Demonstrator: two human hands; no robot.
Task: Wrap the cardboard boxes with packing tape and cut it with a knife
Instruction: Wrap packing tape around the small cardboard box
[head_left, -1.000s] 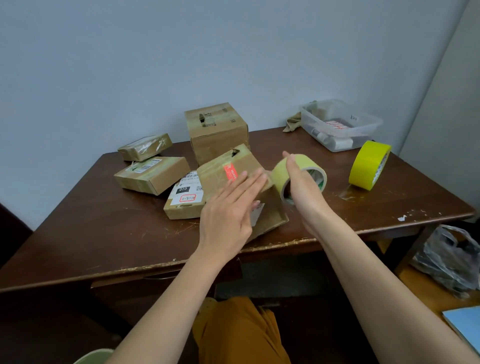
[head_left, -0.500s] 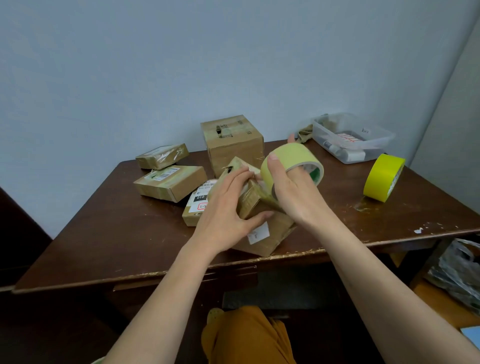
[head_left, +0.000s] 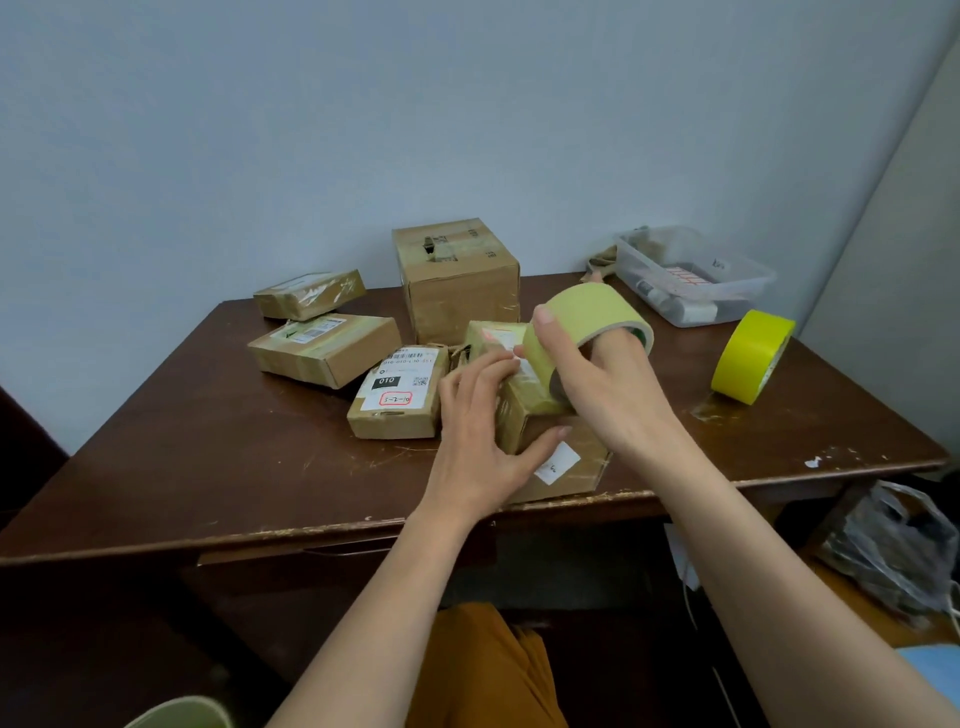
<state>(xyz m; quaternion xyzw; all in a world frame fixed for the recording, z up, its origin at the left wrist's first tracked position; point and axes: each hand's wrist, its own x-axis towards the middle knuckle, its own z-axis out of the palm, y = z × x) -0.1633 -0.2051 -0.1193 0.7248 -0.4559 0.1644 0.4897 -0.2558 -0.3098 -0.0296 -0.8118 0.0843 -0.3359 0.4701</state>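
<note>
A brown cardboard box with a small white label (head_left: 550, 441) sits tilted at the near edge of a dark brown wooden table (head_left: 208, 467). The left hand (head_left: 480, 441) grips its near corner, fingers spread over the top and thumb hooked against the front face. The right hand (head_left: 608, 384) holds a pale yellow-green roll of packing tape (head_left: 582, 325) against the box top, fingers through the core and thumb over the rim. This looks like the start of wrapping: the tape end is being stuck down. Next, the roll likely needs pulling around the box while the left hand steadies it. Other cardboard boxes lie behind; a bright yellow tape roll (head_left: 750, 356) stands well to the right. No knife is visible.
</note>
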